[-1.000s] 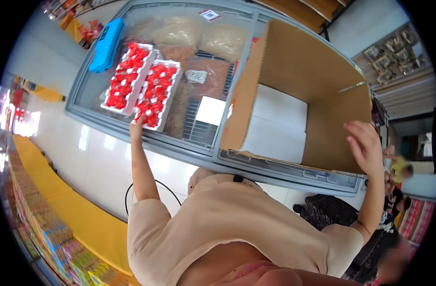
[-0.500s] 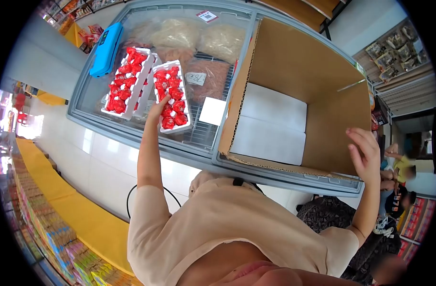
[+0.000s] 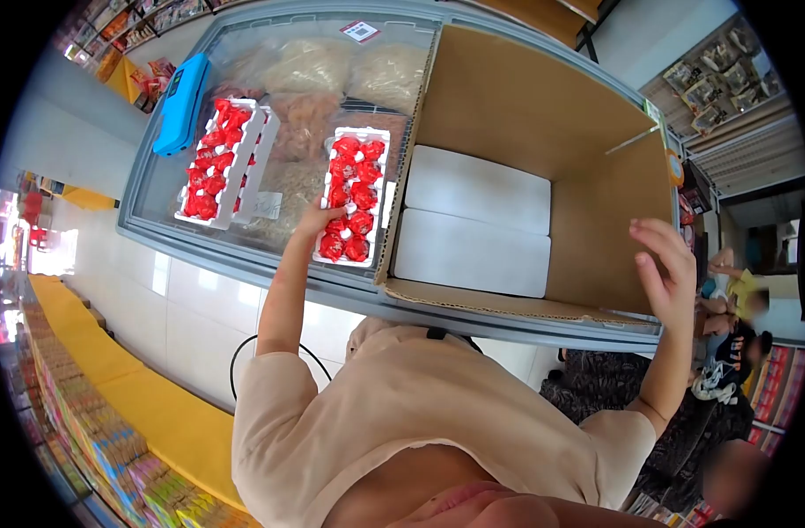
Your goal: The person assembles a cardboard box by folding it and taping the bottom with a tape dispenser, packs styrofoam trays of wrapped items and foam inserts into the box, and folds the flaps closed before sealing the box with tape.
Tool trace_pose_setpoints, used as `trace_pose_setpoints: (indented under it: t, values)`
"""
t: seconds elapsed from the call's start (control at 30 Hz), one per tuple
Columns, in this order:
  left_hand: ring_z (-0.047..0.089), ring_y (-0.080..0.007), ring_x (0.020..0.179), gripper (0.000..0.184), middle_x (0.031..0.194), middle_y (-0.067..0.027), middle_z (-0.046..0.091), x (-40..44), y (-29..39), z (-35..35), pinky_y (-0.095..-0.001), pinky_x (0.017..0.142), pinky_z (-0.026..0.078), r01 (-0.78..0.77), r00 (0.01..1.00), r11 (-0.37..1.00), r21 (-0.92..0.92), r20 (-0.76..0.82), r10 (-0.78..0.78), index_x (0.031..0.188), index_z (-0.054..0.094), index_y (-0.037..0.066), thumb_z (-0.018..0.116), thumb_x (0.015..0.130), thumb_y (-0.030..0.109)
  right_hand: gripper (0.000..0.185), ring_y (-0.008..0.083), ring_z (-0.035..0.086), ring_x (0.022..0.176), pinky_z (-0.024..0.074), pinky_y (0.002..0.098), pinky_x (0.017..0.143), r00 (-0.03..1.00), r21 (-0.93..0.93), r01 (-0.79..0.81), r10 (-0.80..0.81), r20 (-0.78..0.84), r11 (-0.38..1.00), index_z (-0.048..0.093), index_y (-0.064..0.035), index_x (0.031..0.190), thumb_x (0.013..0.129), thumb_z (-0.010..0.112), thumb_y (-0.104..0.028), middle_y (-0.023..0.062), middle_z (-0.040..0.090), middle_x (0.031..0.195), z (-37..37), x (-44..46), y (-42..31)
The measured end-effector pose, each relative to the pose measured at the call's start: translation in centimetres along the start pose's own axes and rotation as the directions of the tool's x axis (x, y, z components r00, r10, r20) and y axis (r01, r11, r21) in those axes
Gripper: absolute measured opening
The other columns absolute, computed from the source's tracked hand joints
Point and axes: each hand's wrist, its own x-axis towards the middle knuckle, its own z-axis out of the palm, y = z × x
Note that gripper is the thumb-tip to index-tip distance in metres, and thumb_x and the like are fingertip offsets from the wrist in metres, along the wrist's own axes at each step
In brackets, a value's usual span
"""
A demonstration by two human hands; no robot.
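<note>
My left hand (image 3: 316, 223) grips the near left side of a white foam tray (image 3: 362, 133) with its thumb over the rim. Red-wrapped round pieces (image 3: 363, 195) sit in two rows in that tray. It is above the freezer's glass top, just left of a large open cardboard box (image 3: 517, 84). Two white rectangular panels or cartons (image 3: 477, 187) lie side by side at the bottom of the box. My right hand (image 3: 670, 268) is empty, fingers apart, by the box's right side. More foam trays (image 3: 240, 174) of red-wrapped pieces are stacked at the left.
A chest freezer (image 3: 244, 242) carries everything, with bagged food (image 3: 310, 66) visible through its glass. At its left end lies a blue device (image 3: 180, 104). Yellow-covered shelving (image 3: 112, 343) stands at lower left. People (image 3: 735, 343) are in the background at right.
My left hand has carried the foam tray rightward, away from the stacked trays and closer to the cardboard box. My right hand stays open near the box's right side.
</note>
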Motion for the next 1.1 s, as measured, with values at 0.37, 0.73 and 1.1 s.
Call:
trace_pose_setpoints:
  t: [0.37,0.73,1.1]
  values:
    - [0.05,-0.0193,0.104,0.077,0.116,-0.0122,0.049,-2.6,2.9,3.2,-0.0325,0.085,0.043,0.105,0.985,0.994,0.014,0.134,-0.106,0.133,0.019,0.006,0.061,0.069,0.001,0.025,0.0274,0.053,0.098,0.0412,0.0313,0.083,1.0,-0.023,0.01,-0.01,0.029,1.0,0.058,-0.0023,0.098,0.074,0.059,-0.006,0.012,0.054,0.107,0.3,0.4,-0.4]
    - [0.058,-0.0209,0.088,0.049,0.097,-0.0108,0.059,-10.4,4.2,-5.2,-0.034,0.08,0.047,0.033,0.999,0.955,-0.294,-0.031,-0.044,0.11,0.049,-0.001,0.066,0.065,0.01,0.022,0.0271,0.053,0.097,0.0408,0.0305,0.083,0.996,0.047,-0.009,0.005,0.086,0.999,0.058,-0.0014,0.097,0.077,0.057,-0.008,0.0124,0.054,0.106,-0.6,0.5,0.2]
    - [0.059,-0.0173,0.087,0.036,0.096,-0.0102,0.061,-20.8,35.5,6.4,-0.0275,0.079,0.045,-0.814,0.56,0.569,-0.117,0.108,0.822,0.104,0.056,-0.001,0.062,0.074,0.019,0.061,0.0205,0.044,0.111,0.0361,0.0321,0.091,0.956,0.879,0.182,-0.289,-0.053,0.44,0.031,-0.003,0.128,0.084,0.048,-0.042,0.0109,0.046,0.121,-3.7,15.3,-10.1]
